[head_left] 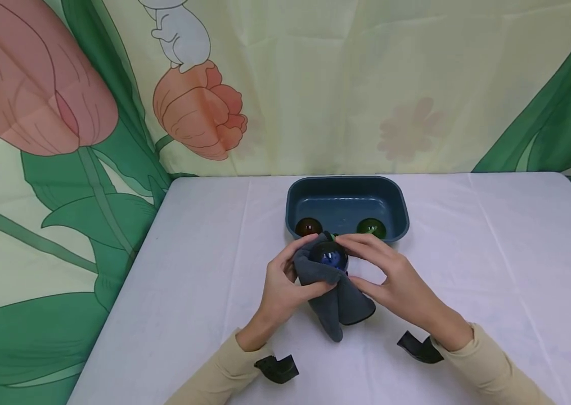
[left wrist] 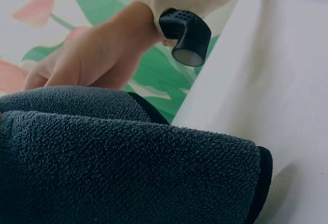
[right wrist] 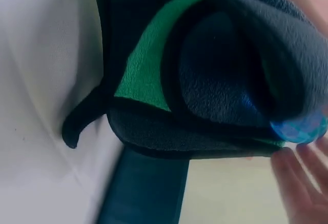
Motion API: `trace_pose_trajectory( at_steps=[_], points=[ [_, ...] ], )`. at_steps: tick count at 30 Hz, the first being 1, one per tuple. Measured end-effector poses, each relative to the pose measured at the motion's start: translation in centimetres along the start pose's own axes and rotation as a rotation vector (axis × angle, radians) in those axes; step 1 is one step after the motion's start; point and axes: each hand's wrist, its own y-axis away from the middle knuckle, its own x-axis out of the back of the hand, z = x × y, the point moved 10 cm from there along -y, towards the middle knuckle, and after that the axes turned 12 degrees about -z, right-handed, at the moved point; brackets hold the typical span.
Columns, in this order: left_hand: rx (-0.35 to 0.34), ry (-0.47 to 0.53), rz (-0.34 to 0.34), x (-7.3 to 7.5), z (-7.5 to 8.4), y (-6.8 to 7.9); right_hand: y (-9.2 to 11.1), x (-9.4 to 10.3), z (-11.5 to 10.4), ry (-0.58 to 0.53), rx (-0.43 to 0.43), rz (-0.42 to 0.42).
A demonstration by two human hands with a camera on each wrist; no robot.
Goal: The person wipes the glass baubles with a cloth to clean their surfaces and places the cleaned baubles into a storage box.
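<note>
A glossy dark-blue ball (head_left: 329,256) sits in a fold of a grey-blue cloth (head_left: 338,304) above the table. My left hand (head_left: 287,287) grips the cloth round the ball's left side, thumb across the front. On the other side my right hand (head_left: 391,275) holds the ball between fingertips at the top and thumb lower down. In the left wrist view the plush cloth (left wrist: 128,167) with its black edging fills the foreground. The right wrist view shows a green patch of the cloth (right wrist: 148,75) and a bright-blue part of the ball (right wrist: 302,128).
Behind the hands stands a dark-blue rectangular tub (head_left: 346,183) on a white-covered table (head_left: 204,253). It holds a red-brown ball (head_left: 309,226) and a green ball (head_left: 372,227) near its front wall. A printed flower curtain (head_left: 315,84) hangs behind the table.
</note>
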Motion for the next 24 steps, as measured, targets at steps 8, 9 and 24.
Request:
trace_pose_trajectory(
  at_steps=[8, 9, 24],
  points=[
    [-0.001, -0.031, -0.029, -0.5, 0.0, -0.1, 0.1, 0.3, -1.3, 0.069, 0.148, 0.013],
    [-0.002, -0.033, -0.034, -0.5, 0.1, -0.1, 0.1, 0.3, -1.3, 0.074, 0.152, 0.021],
    [-0.030, -0.029, -0.047, -0.4, 0.2, 0.0, 0.0, -0.2, 0.8, -0.066, -0.045, -0.039]
  ],
)
